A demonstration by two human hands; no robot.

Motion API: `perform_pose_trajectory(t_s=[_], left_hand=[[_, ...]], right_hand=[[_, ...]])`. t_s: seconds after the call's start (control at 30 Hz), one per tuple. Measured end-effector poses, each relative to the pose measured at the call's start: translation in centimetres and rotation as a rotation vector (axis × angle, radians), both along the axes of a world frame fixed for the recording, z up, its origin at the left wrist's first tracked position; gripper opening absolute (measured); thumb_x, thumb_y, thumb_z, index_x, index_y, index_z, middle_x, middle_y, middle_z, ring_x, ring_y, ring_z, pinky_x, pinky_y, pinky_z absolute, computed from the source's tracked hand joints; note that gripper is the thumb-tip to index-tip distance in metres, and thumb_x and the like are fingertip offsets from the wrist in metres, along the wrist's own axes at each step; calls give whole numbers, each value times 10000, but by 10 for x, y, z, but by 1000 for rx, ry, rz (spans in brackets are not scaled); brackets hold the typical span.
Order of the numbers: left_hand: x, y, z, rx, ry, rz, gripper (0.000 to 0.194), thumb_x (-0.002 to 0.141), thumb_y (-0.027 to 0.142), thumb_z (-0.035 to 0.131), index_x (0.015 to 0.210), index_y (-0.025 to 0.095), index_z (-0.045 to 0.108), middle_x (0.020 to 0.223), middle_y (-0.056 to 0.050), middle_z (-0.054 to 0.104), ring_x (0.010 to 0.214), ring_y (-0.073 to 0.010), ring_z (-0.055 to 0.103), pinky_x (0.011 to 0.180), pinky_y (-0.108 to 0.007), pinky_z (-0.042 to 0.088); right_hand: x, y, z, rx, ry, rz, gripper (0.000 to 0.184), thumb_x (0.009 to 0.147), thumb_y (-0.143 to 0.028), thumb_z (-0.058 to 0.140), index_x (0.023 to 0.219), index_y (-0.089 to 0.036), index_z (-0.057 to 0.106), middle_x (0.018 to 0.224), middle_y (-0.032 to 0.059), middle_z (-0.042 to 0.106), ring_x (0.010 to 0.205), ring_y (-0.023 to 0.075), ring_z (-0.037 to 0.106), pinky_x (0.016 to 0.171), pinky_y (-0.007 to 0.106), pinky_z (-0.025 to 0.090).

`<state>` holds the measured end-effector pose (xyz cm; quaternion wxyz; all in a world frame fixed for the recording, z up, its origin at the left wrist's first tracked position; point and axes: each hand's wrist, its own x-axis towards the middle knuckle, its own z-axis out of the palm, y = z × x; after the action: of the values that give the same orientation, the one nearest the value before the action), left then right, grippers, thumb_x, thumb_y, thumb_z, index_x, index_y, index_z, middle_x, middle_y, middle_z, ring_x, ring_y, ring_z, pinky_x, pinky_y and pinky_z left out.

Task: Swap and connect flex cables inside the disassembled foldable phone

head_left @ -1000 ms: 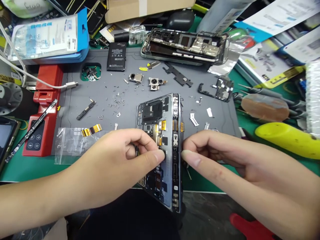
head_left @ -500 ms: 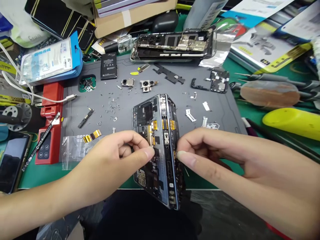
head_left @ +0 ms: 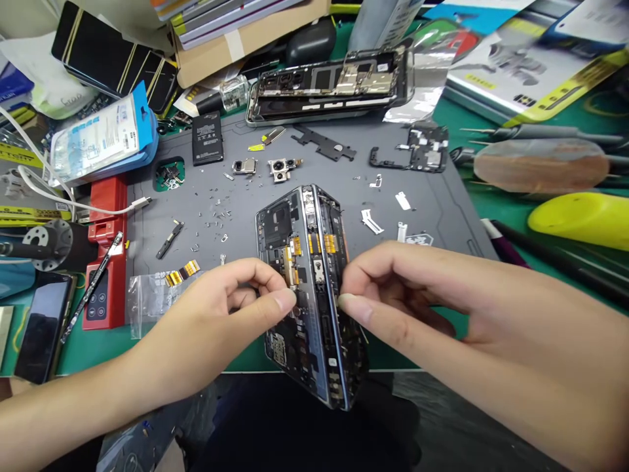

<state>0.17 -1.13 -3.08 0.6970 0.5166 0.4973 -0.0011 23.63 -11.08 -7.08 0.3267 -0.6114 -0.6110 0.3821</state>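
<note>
An opened-up folding phone (head_left: 308, 328) stands partly folded between my hands, its spine facing up and its inner parts bare. Orange flex cables (head_left: 330, 244) cross the spine near the middle. My left hand (head_left: 221, 314) pinches the left half, thumb and curled fingers at its cable area. On the opposite side, my right hand (head_left: 422, 308) has its thumb and bent fingers closed at the edge of the right half. Its fingertips are partly hidden behind the thumb. The phone's lower end reaches past the table's front edge.
Tiny screws, a camera module (head_left: 282, 169), a battery (head_left: 207, 139) and a black bracket (head_left: 425, 149) lie on the grey mat (head_left: 314, 154). Another opened phone (head_left: 329, 85) lies behind. A red device (head_left: 105, 262) stands left; screwdrivers and a yellow-green tool (head_left: 582, 221) lie right.
The view has shifted slightly, so the bench appears turned a little. Both hands keep their hold on the phone, which shows slightly more to the left.
</note>
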Motion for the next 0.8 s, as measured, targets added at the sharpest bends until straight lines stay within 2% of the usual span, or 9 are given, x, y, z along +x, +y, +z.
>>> perform_pose_trajectory(t_s=[0.13, 0.3, 0.37, 0.47, 0.53, 0.63, 0.73, 0.8], left_hand=[[-1, 1, 0, -10, -2, -5, 322, 972, 438, 903, 911, 237, 658, 682, 109, 386, 545, -81, 285, 476, -244, 184], [-2, 0, 1, -6, 24, -11, 326, 986, 459, 895, 944, 242, 656, 692, 109, 396, 555, -88, 251, 477, -249, 163], [-3, 0, 1, 1, 38, -17, 331, 988, 465, 895, 949, 242, 654, 705, 107, 405, 571, -92, 238, 496, -254, 170], [-2, 0, 2, 5, 48, -27, 321, 1000, 462, 884, 959, 248, 648, 710, 107, 396, 578, -98, 230, 525, -267, 188], [-2, 0, 1, 16, 45, -34, 312, 1007, 455, 876, 962, 249, 646, 712, 106, 397, 589, -104, 245, 550, -274, 220], [-2, 0, 1, 67, 49, -51, 298, 1036, 458, 840, 959, 242, 650, 773, 79, 466, 681, -126, 358, 629, -281, 306], [-4, -1, 1, 155, 78, -101, 279, 1110, 481, 743, 996, 240, 663, 901, 35, 572, 825, -153, 493, 730, -303, 389], [-6, -3, 2, 258, 123, -153, 277, 1148, 492, 695, 1024, 246, 665, 927, 27, 588, 838, -161, 522, 745, -320, 417]], right_hand=[[-2, -9, -5, 92, -60, -21, 310, 1200, -559, 618, 1004, -331, 696, 755, -89, 662, 569, 84, 583, 452, 185, 433], [-5, -24, -7, 239, -167, -34, 150, 1191, -467, 661, 1137, -356, 746, 1032, -48, 796, 842, 150, 745, 680, 282, 554], [-7, -29, -8, 203, -106, -77, 204, 1149, -524, 704, 1127, -349, 808, 1002, -1, 808, 845, 210, 763, 681, 324, 573], [-9, -35, -12, 62, 14, -153, 361, 1077, -667, 749, 1068, -325, 864, 878, 57, 770, 809, 264, 750, 610, 338, 576], [-10, -39, -16, 19, 37, -166, 388, 1065, -698, 748, 1087, -332, 875, 852, 60, 758, 803, 270, 748, 591, 338, 581], [-9, -45, -21, 16, 28, -166, 392, 1060, -703, 743, 1148, -349, 887, 867, 60, 770, 796, 273, 752, 577, 346, 590], [-5, -53, -25, 89, -65, -128, 401, 1050, -661, 755, 1334, -401, 870, 975, 50, 821, 818, 285, 771, 604, 374, 622], [-1, -59, -28, 247, -227, -48, 561, 1040, -596, 755, 1581, -445, 758, 1119, 44, 858, 839, 303, 782, 661, 437, 657]])
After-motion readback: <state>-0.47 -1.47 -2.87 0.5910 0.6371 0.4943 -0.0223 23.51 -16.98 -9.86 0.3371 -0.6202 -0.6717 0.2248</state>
